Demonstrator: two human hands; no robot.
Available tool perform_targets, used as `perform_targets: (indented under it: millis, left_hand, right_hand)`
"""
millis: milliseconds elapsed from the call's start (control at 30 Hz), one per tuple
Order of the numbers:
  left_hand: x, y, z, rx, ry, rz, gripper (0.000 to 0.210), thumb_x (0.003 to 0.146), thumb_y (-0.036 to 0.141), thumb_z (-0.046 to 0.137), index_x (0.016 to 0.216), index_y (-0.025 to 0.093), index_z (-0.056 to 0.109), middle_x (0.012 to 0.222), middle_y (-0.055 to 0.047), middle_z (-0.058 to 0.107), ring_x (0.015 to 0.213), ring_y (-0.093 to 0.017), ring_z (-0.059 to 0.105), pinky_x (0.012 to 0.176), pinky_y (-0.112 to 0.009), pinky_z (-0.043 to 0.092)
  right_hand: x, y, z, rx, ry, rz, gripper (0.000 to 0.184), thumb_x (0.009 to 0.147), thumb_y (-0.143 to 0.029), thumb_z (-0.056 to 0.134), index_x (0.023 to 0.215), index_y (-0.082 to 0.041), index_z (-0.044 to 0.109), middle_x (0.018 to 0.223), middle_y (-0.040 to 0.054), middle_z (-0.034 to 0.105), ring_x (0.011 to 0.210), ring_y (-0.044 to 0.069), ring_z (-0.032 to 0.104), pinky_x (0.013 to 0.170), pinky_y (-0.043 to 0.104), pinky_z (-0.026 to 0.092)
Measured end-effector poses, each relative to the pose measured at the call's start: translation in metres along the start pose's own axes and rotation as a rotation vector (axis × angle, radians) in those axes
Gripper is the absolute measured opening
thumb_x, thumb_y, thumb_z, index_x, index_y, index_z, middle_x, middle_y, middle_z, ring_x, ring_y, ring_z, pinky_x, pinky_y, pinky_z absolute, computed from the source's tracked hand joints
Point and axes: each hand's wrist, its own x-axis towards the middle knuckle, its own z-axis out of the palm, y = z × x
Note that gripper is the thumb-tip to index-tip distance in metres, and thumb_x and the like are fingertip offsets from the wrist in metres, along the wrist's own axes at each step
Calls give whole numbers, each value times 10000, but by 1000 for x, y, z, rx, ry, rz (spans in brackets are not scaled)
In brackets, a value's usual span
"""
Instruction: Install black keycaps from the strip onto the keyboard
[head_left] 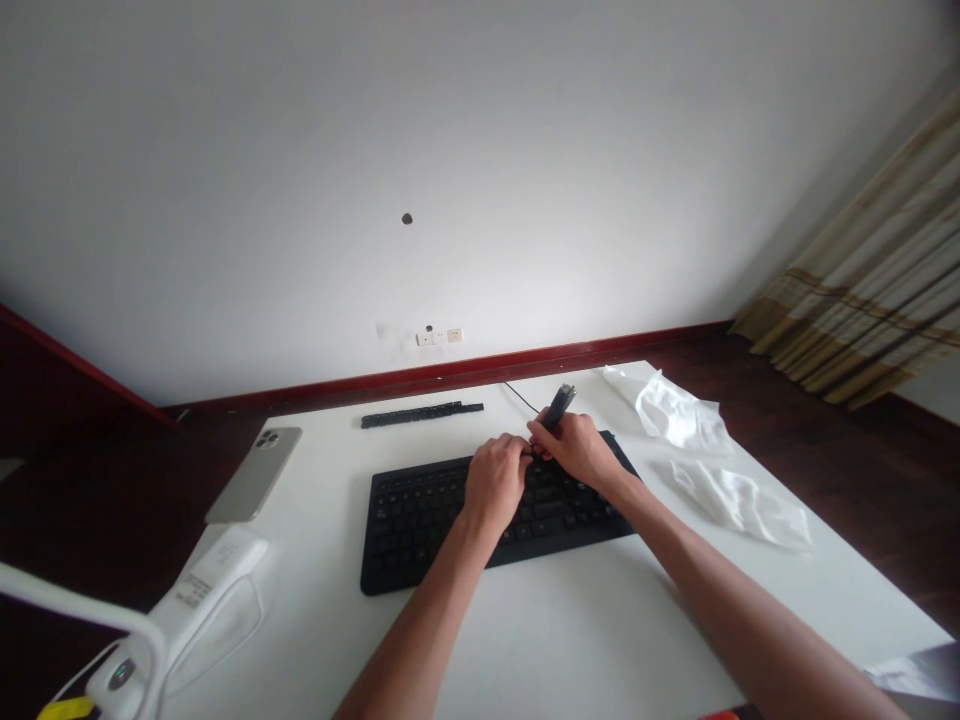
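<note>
Nothing is readable: the label [194, 590] on the white power strip [171, 620] is too small, and the lettering on the black keyboard [416, 515] is too blurred.

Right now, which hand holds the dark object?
The right hand: the dark object juts up from its grip; nothing like it shows in the left hand.

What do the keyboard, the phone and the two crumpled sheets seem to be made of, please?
The keyboard: probably matte black plastic, judging by its dull, even surface.
The phone: perhaps a glass back, smooth and pale, though metal or plastic is possible.
The crumpled sheets: likely thin plastic film, being translucent and wrinkled with bright glints.
</note>
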Motion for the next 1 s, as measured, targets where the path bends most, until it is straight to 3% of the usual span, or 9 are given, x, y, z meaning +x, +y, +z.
perform_targets:
  millis: [167,367,633,833,1000]
  left_hand:
    - [-1,4,-1,94,-14,15,105,1009,176,550,1046,216,640,1014,-35,696,941,-231,640,837,-367,498]
    - [0,3,-1,73,-42,14,102,1010,171,535,1057,205,619,1045,-51,680,978,-231,629,874,-370,490]
    - [1,0,0,22,-45,32,124,983,130,562,1079,197,602,1068,-54,667,1014,-234,611,903,-383,484]
    - [0,2,2,58,-53,21,116,1000,134,527,1076,195,589,1060,-62,655,1004,-238,609,899,-387,483]
    - [-2,5,3,92,-41,10,113,1021,142,487,1071,188,577,1051,-73,640,997,-237,608,908,-392,484]
  right_hand:
    - [0,1,2,-5,-10,52,314,950,-371,587,683,-225,663,615,58,735,611,252,746,694,330,577]
    - [3,11,7,116,5,121,239,919,-380,651,750,-218,697,704,67,776,667,267,770,735,354,609]
    - [0,5,4,42,62,45,244,931,-422,639,796,-231,709,697,45,766,721,276,770,745,348,576]
    - [6,14,0,247,-87,77,269,911,-477,671,844,-219,703,842,56,800,767,263,776,739,340,605]
    - [7,15,-4,143,-100,46,281,940,-453,631,825,-211,720,791,43,792,740,245,769,735,318,582]
